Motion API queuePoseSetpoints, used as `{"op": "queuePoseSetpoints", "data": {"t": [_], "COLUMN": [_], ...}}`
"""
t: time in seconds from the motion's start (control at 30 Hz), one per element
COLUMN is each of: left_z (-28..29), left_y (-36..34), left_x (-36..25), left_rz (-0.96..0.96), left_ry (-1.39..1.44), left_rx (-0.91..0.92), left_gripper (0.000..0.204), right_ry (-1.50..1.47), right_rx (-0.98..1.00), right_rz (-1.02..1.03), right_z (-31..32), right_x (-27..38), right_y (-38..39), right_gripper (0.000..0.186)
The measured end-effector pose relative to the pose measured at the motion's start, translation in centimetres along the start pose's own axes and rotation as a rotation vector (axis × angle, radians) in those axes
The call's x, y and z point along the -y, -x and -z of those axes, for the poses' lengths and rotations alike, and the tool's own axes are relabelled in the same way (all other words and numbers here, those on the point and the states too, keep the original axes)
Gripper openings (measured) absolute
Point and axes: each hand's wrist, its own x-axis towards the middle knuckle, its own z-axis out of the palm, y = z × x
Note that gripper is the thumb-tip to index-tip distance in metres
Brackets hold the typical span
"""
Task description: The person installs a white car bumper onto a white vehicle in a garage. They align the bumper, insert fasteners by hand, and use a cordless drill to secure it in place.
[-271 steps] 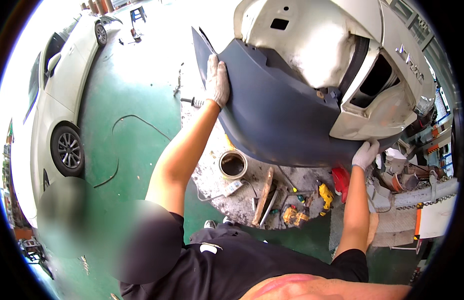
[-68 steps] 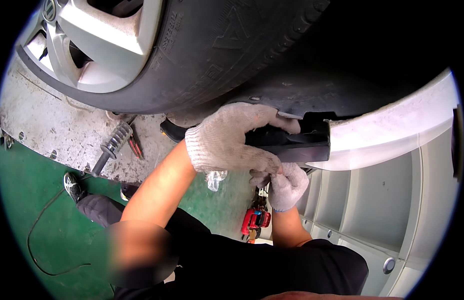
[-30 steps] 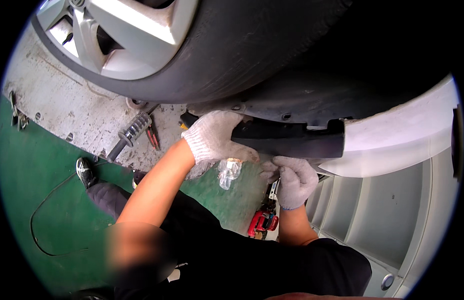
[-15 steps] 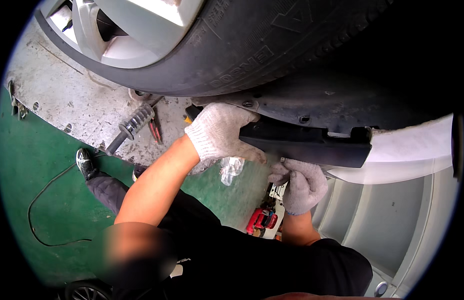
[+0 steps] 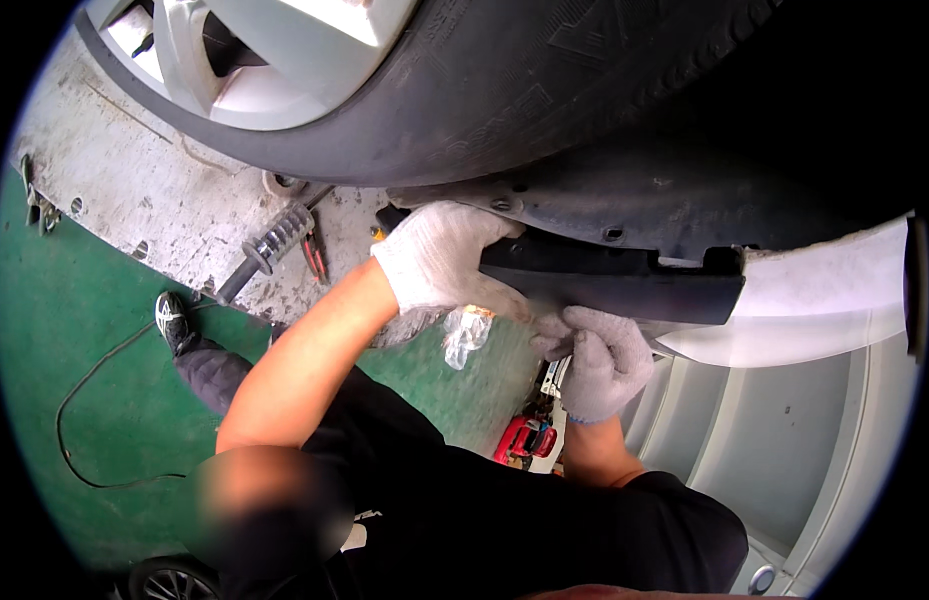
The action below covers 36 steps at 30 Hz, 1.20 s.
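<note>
Where a treaded black rubber tyre [image 5: 424,130] curves overhead, a long black plastic strip [image 5: 624,287] reaches right to a glossy white body panel [image 5: 824,290].

On the scuffed whitish platform [image 5: 114,180] at left, a grey metal tool wrapped in a coil spring [image 5: 284,232] lies beside a slim red-handled tool [image 5: 314,258]; next, the left hand [image 5: 446,257], in a white knitted glove, clasps the strip's left part between fingers and thumb; further right, the right hand [image 5: 604,365], in a greyish knitted glove, curls its fingers at the strip's underside, though whether they pinch anything cannot be told.
</note>
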Motion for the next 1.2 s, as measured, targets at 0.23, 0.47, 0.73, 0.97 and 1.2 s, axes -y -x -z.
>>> {"op": "queuePoseSetpoints", "data": {"t": [0.23,0.47,0.73,0.97,1.2], "left_z": [2.7,3.6,2.9,1.1,-0.2], "left_y": [2.7,2.7,2.5,2.9,3.2], "left_x": [5.9,5.8,7.0,7.6,9.0], "left_rz": [0.084,0.131,0.092,0.225,-0.011], "left_ry": [-0.336,-0.316,-0.284,-0.169,-0.227], "left_rx": [0.003,0.194,0.183,0.060,-0.186], "left_gripper": [0.096,0.085,0.086,0.089,0.096], "right_ry": [0.013,-0.025,-0.035,-0.042,-0.035], "right_rx": [-0.048,0.006,-0.036,-0.009,0.056], "right_rz": [-0.039,0.015,-0.027,-0.021,0.026], "right_z": [-1.1,-0.1,-0.3,-0.2,0.0], "right_x": [0.4,-0.6,-0.3,-0.5,-0.5], "right_y": [0.3,0.4,0.3,0.2,-0.1], "right_gripper": [0.022,0.021,0.024,0.028,0.031]}}
